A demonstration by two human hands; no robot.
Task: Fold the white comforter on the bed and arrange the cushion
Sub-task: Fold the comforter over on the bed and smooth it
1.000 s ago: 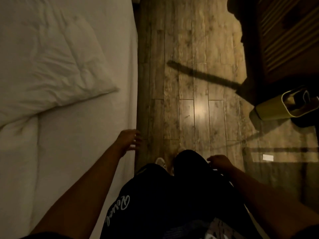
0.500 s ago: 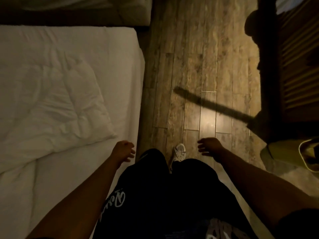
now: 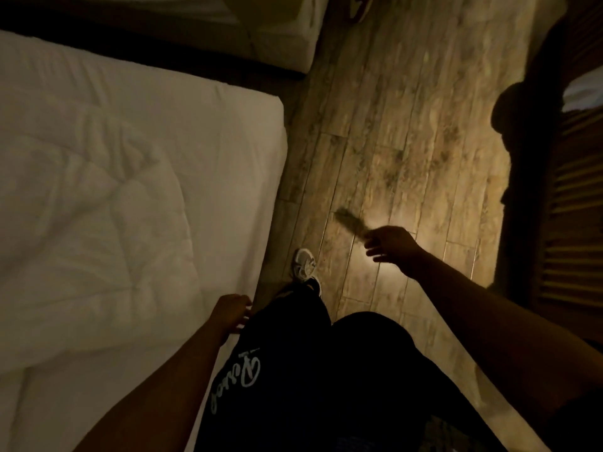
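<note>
The white comforter (image 3: 91,230) lies rumpled on the bed (image 3: 248,132), its corner reaching toward the bed's right edge. My left hand (image 3: 231,313) hangs with loosely curled fingers at the bed's right edge, beside my leg, holding nothing. Out over the wooden floor my right hand (image 3: 390,244) is raised with its fingers spread and relaxed, empty. No cushion shows in this view.
Wooden plank floor (image 3: 408,125) runs along the right side of the bed. A second white mattress or bed (image 3: 287,37) stands beyond the bed's far end. Dark slatted furniture (image 3: 574,207) lines the right side. My white shoe (image 3: 303,264) steps forward beside the bed.
I have walked forward along the bed; the bed's far end and another bed came into view. My right hand swung forward and out over the floor.
</note>
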